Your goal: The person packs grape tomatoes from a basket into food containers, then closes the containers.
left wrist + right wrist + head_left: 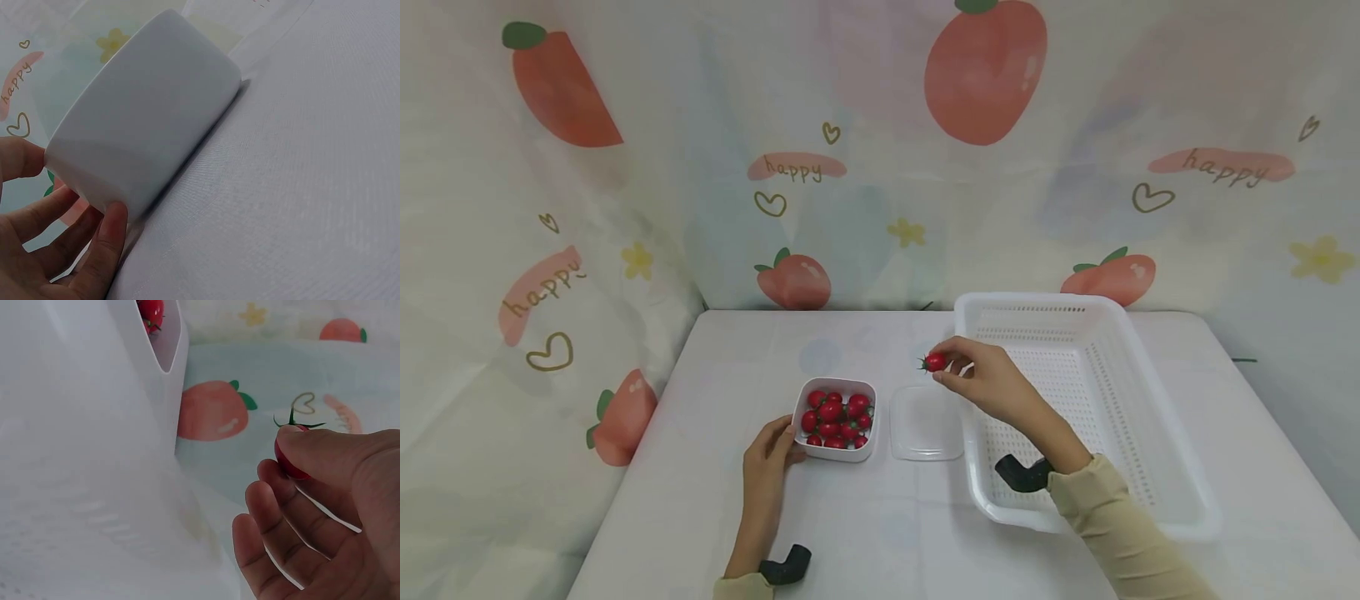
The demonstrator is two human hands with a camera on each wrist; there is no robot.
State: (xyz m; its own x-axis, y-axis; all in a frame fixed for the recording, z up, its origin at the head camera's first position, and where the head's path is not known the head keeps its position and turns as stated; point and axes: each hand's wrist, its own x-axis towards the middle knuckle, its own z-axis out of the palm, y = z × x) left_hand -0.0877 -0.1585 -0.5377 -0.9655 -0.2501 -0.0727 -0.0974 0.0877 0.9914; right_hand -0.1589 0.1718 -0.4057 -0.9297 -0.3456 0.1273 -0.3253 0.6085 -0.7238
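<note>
While right hand pinches tomato lightly at basket's 9 o'clock and left hand grips tub, fruit may slip onto desk.

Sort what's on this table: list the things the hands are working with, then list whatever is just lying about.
In use:
- cherry tomato, pinched by the right hand
- small white tub of tomatoes, steadied by the left hand
- white slotted basket, right beside the right hand

Lying about:
- clear lid, flat between tub and basket
- fruit-print backdrop cloth
</note>
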